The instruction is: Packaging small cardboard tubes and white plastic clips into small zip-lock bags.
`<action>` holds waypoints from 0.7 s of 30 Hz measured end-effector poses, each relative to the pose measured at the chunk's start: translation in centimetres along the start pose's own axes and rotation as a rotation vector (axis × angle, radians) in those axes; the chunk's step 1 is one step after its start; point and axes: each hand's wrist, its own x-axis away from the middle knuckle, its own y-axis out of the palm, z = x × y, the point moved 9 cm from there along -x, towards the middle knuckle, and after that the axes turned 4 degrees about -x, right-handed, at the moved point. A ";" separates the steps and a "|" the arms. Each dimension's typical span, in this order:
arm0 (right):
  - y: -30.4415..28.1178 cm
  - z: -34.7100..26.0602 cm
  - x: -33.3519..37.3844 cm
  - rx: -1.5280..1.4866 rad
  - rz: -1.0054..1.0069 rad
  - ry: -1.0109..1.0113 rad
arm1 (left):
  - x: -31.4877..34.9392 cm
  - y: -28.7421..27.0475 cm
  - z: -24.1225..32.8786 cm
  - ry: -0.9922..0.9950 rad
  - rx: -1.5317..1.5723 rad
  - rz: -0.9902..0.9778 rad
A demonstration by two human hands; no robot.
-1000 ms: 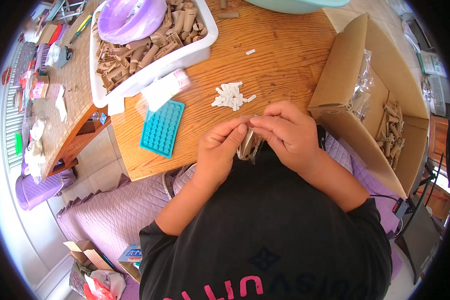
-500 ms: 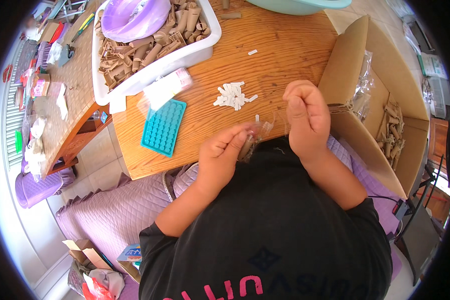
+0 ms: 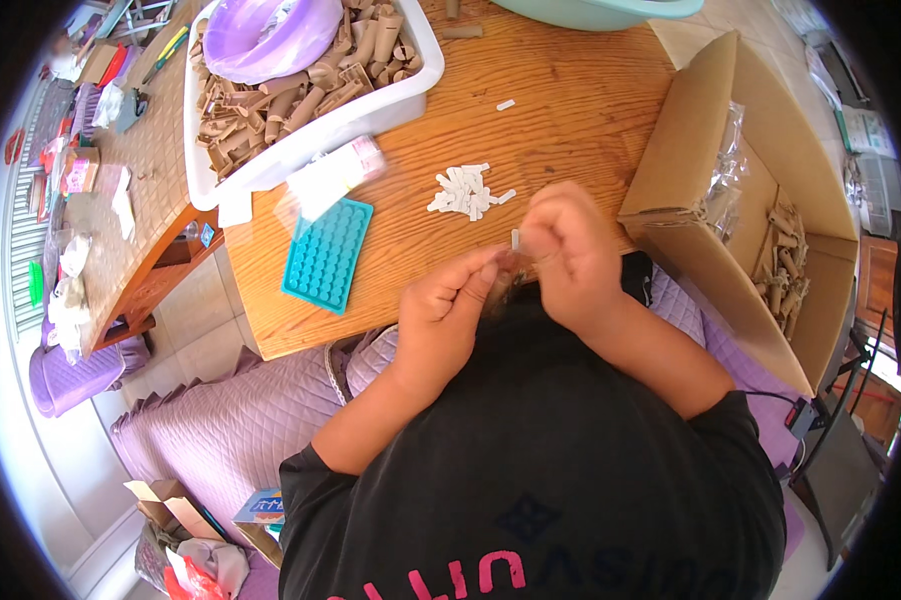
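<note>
My left hand (image 3: 440, 305) is closed in a pinch at the table's front edge. It grips a small brown piece in clear plastic wrapping (image 3: 503, 290), partly hidden by the fingers and dim against my black shirt. Close beside those fingertips is my right hand (image 3: 570, 255), its fingers curled and slightly blurred; what they pinch is hidden. A single white strip (image 3: 515, 238) lies between the hands, and a pile of small white strips (image 3: 460, 190) is just beyond. To the left lies a teal silicone mould tray (image 3: 325, 258) with rows of small round cups.
A white tub (image 3: 425, 85) full of brown cardboard pieces stands at the back left, a purple ring-shaped basin (image 3: 315, 60) on top. Clear packaging (image 3: 335, 180) overlaps the teal tray. An open cardboard box (image 3: 770, 130) is at the right. A mint basin (image 3: 610, 10) sits at the back.
My right hand has moved left and slightly down, from apart to right beside the left fingertips. The left hand has stayed nearly in place, still holding the wrapped piece.
</note>
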 end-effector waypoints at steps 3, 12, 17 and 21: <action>-2.7 2.7 0.5 -0.476 0.295 0.232 | -0.1 -1.1 -0.2 -0.013 0.046 0.068; 0.5 5.0 3.5 -0.666 -0.004 0.635 | 0.1 -2.8 0.1 -0.068 0.138 0.159; 2.4 5.2 4.8 -0.706 -0.113 0.723 | 0.1 -2.3 0.4 -0.013 0.091 0.146; 2.3 5.5 4.9 -0.565 -0.195 0.749 | 0.2 -1.7 0.6 -0.025 0.101 0.091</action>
